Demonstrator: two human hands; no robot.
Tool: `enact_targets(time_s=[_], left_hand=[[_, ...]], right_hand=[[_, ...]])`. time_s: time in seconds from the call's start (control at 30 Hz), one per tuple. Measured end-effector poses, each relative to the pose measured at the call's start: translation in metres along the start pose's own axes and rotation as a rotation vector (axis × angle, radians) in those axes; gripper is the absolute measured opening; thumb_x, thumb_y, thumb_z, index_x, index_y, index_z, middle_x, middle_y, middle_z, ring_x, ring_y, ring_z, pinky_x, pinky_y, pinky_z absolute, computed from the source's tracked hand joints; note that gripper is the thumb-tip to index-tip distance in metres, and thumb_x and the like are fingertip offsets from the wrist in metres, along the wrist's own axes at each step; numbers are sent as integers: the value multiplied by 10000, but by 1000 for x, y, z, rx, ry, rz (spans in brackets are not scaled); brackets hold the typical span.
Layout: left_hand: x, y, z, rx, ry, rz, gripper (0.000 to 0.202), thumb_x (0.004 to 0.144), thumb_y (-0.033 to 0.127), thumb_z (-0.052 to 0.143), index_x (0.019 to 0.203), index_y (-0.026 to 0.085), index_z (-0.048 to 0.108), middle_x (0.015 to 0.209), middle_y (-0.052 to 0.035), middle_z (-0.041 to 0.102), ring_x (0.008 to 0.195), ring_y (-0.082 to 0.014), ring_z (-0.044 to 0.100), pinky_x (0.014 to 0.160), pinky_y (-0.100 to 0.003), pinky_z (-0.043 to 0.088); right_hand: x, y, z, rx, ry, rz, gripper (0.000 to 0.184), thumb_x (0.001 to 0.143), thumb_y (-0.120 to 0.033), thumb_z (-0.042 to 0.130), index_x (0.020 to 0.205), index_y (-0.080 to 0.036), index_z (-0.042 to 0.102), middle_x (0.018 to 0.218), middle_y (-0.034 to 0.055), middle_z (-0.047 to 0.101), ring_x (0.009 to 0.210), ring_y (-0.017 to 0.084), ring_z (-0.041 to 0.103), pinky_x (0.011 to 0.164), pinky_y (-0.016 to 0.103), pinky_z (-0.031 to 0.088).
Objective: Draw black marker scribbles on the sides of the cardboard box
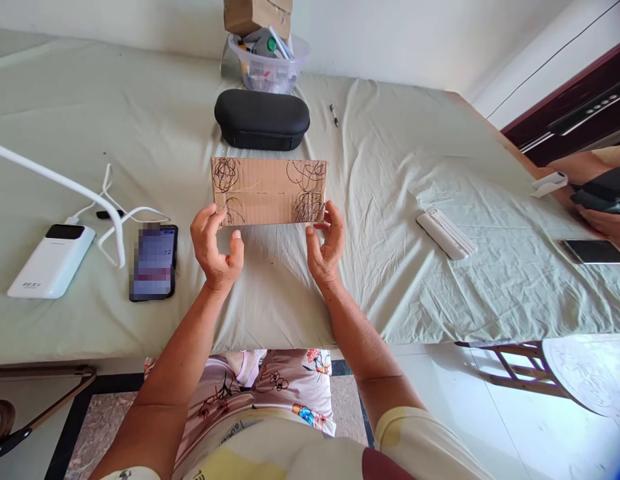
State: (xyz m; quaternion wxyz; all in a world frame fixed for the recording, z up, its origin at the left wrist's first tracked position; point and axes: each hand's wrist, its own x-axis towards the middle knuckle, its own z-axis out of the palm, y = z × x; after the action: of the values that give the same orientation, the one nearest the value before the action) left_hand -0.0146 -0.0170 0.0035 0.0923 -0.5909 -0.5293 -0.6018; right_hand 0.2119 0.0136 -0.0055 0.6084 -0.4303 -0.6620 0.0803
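Observation:
A flat brown cardboard piece (267,190) lies in front of me, with black pen scribbles at its corners and a line across its middle. At its front left corner is my left hand (217,247), fingers curved beside the edge and the thumb held apart. My right hand (327,243) mirrors it at the front right corner, fingertips by the edge, thumb standing off below. Both hands look open around the cardboard; whether the fingertips press on its sides is hard to see. Just behind the cardboard sits a black zipped case (261,120).
On the left are a white power bank (53,263) with a cable and a phone (155,263). A pen (334,115), a plastic basket (273,73) and a pale ridged object (446,235) lie farther off. At right, another person's hands (603,223) hold something black.

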Motion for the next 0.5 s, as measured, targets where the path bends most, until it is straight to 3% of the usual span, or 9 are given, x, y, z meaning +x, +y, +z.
enact_targets(time_s=[0.17,0.27,0.5], left_hand=[[-2,-3,-3,1,-57,14,371,910,378,586,1231,196,628,1364,-181,643,1291,-328,607,1018,-486,545],[-1,-3,-4,14,-63,15,361,908,374,596,1220,198,642,1369,-177,642,1294,-326,607,1031,-481,537],[2,0,-1,-4,-18,177,333,966,297,586,1282,204,639,1429,-171,634,1358,-306,591,1121,-465,492]], right_hand=[[1,1,-1,-21,24,-19,534,1046,-454,454,1565,-330,440,1522,141,574,1393,288,597,867,412,621],[2,1,-2,-39,21,1,518,1040,-461,466,1539,-320,470,1508,149,588,1384,292,606,860,410,619],[1,1,2,24,66,-37,497,1042,-424,533,1530,-344,485,1512,120,593,1391,271,605,865,376,621]])
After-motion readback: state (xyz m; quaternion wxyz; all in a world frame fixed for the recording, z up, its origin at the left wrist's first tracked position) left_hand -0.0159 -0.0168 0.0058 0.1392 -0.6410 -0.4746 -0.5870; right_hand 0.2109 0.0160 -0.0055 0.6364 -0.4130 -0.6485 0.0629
